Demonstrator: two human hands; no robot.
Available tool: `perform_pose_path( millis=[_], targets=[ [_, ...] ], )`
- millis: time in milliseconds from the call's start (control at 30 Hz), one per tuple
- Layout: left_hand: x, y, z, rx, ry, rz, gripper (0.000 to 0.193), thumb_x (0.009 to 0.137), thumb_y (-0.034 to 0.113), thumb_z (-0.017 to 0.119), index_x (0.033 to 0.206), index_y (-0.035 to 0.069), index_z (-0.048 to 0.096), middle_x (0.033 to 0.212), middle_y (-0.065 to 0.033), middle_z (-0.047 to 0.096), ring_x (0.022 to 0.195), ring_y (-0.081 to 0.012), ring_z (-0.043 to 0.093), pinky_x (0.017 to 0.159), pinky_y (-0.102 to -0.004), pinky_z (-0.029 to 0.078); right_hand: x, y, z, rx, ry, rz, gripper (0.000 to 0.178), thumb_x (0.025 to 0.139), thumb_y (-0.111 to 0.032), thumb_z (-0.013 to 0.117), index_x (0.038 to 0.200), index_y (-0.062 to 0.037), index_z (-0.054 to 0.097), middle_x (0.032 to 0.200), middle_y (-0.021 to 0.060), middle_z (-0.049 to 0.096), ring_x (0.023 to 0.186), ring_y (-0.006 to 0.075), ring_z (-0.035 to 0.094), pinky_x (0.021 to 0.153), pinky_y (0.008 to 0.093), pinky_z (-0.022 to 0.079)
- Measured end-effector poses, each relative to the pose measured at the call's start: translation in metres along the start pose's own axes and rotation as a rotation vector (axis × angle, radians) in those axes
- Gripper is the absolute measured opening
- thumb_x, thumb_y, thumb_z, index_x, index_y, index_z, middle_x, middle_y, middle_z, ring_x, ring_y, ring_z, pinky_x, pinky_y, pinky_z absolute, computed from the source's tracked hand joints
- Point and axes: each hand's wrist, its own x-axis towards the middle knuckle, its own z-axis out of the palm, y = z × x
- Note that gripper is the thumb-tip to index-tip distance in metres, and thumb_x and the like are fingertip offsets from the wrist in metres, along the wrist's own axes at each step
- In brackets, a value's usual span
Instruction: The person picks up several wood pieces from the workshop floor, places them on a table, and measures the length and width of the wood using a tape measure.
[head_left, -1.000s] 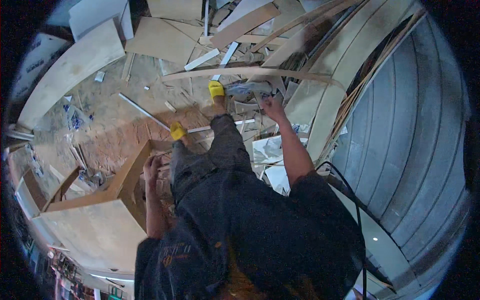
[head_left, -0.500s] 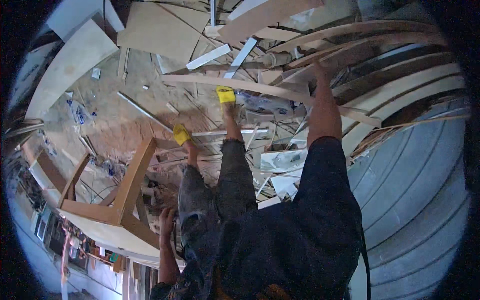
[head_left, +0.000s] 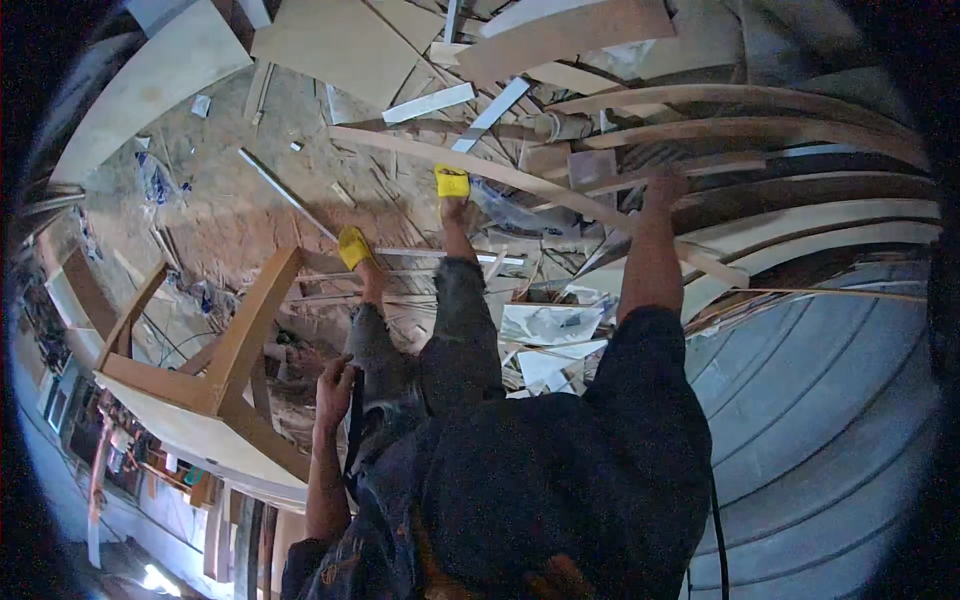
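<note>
My right arm reaches forward to a pile of curved wooden pieces. My right hand (head_left: 662,186), dim and partly lost against the wood, is closed on a narrow wooden strip (head_left: 730,166) that runs out on both sides of it. Below it a long, thin curved strip (head_left: 480,168) crosses in front of my wrist. Near my left thigh, my left hand (head_left: 334,392) is raised with curled fingers beside a black strap (head_left: 355,425); whether it grips the strap is unclear. My feet wear yellow footwear (head_left: 453,182).
A wooden frame with a pale panel (head_left: 205,430) stands at my left. More curved boards (head_left: 800,215) lie at the right, beside a grey ribbed surface (head_left: 820,400). Offcuts, pale strips (head_left: 430,103) and a metal bar (head_left: 287,193) litter the dusty ground ahead.
My right hand has drawn nearer to me, and the wooden strip at it lies lower and flatter. My left hand has risen slightly. The whole view has shifted a little.
</note>
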Motion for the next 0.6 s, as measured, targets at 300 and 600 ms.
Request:
perform_pose_path(
  millis=[300, 600],
  targets=[
    [-0.010, -0.035, -0.010, -0.218, 0.109, -0.023, 0.036, 0.097, 0.022, 0.057, 0.122, -0.003, 0.061, 0.108, -0.0105, 0.068, 0.097, -0.0181, 0.062, 0.085, -0.0325, 0.048, -0.124, -0.013, -0.110, 1.131, 0.235, -0.047, 0.037, 0.095, -0.025, 0.060, 0.119, 0.0032, 0.055, 0.112, 0.0178, 0.059, 0.099, 0.0303, 0.058, 0.090, 0.0467, 0.048],
    [0.014, -0.052, 0.011, -0.197, 0.058, 0.080, 0.038, 0.098, 0.023, 0.056, 0.125, -0.003, 0.059, 0.104, -0.0123, 0.068, 0.092, -0.0182, 0.064, 0.077, -0.0324, 0.050, -0.177, -0.097, -0.294, 0.789, 0.437, -0.521, 0.045, 0.094, -0.021, 0.065, 0.133, -0.0064, 0.049, 0.124, 0.0125, 0.057, 0.107, 0.0274, 0.059, 0.087, 0.0455, 0.053]
  ],
)
